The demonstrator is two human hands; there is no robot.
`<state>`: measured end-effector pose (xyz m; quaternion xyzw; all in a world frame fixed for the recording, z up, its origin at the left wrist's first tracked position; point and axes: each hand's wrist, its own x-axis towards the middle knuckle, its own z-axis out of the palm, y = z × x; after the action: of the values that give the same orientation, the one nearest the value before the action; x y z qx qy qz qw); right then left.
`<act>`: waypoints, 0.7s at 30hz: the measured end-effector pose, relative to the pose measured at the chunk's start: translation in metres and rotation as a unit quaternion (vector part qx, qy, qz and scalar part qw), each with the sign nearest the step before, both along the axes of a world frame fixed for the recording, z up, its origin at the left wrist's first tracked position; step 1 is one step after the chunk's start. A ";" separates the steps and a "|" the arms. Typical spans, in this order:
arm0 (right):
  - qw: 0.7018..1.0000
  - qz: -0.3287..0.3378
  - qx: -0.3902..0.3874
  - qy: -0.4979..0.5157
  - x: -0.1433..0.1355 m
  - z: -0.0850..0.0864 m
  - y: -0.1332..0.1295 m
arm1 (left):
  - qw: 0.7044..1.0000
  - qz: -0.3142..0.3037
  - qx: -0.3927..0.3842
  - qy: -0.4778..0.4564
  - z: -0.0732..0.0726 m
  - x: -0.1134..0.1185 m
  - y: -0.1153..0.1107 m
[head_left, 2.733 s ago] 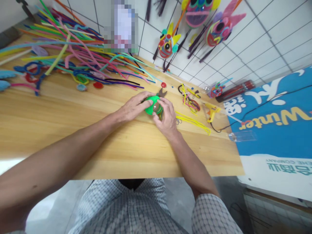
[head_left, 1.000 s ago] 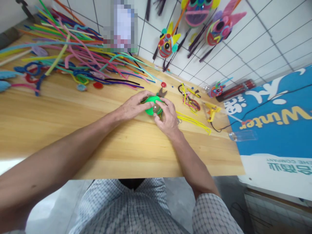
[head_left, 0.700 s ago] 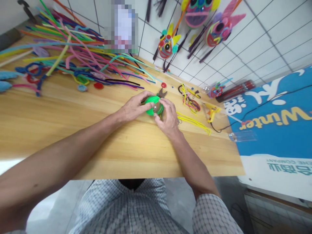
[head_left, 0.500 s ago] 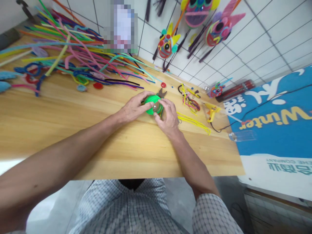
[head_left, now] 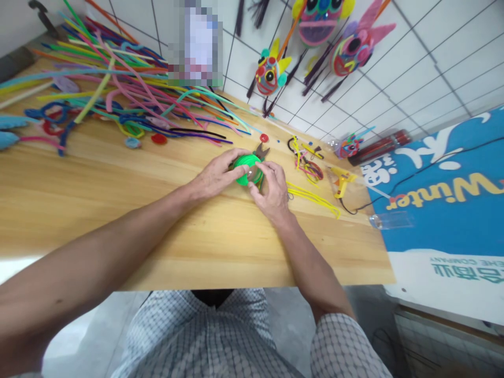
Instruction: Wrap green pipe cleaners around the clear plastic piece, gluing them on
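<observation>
A round object wound with bright green cord (head_left: 244, 164), with a clear shiny part on its right side, is between my hands above the wooden table. My left hand (head_left: 218, 174) wraps its left side, thumb across the front. My right hand (head_left: 273, 189) grips the right side with curled fingers and thumb. Just behind it lie pliers (head_left: 262, 151) with open jaws, their handles mostly hidden. Yellow stems (head_left: 315, 198) lie to the right of my right hand.
Colourful fuzzy stems (head_left: 137, 89) pile up at the back left. A yellow glue gun (head_left: 343, 181) with a black cable and a clear bottle (head_left: 391, 220) lie at the right. Decorated fish-like figures (head_left: 270, 75) are by the tiled surface behind the wooden table (head_left: 177, 247).
</observation>
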<state>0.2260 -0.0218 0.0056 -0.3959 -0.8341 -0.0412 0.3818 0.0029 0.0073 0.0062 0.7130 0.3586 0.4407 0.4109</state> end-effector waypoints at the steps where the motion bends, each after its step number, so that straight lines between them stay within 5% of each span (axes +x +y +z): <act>1: 1.000 0.000 -0.001 0.000 0.000 0.000 0.000 | 1.000 0.000 0.000 -0.001 0.000 0.000 0.000; 21: 1.000 -0.024 -0.017 -0.012 0.000 0.001 -0.002 | 1.000 -0.003 -0.001 0.003 0.003 -0.002 0.000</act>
<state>0.2256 -0.0238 0.0068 -0.4214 -0.8295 -0.0411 0.3642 0.0008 0.0068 0.0088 0.7151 0.3579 0.4373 0.4115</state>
